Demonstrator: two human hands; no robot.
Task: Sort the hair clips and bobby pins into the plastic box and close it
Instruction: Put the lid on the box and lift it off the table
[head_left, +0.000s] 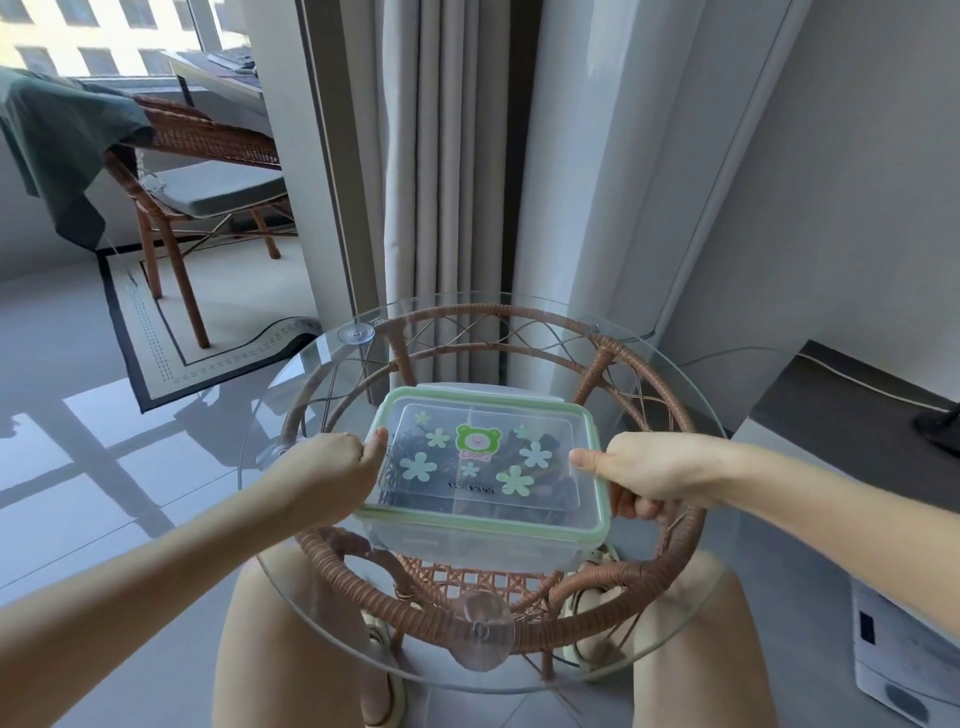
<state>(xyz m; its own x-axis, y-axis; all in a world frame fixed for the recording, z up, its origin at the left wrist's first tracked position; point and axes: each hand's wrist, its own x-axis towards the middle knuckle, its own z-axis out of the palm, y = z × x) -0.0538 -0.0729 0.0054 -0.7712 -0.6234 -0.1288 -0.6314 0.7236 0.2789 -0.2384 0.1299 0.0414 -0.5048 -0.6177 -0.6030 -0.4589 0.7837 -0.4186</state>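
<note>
A clear plastic box (483, 540) with a green-rimmed lid (488, 457) stands in the middle of a round glass table (291, 571). The lid lies on the box and bears flower stickers and a green bear. Dark hair clips and pins show dimly through the lid inside the box. My left hand (337, 473) grips the box's left side, thumb on the lid's edge. My right hand (644, 475) grips the right side, thumb on the lid and fingers curled under the rim.
The glass top rests on a brown wicker frame (519, 623). Grey curtains (447, 171) hang behind the table. A wicker chair (197, 171) draped with green cloth stands at the back left. A white appliance (904, 660) sits at the right. My knees are under the table.
</note>
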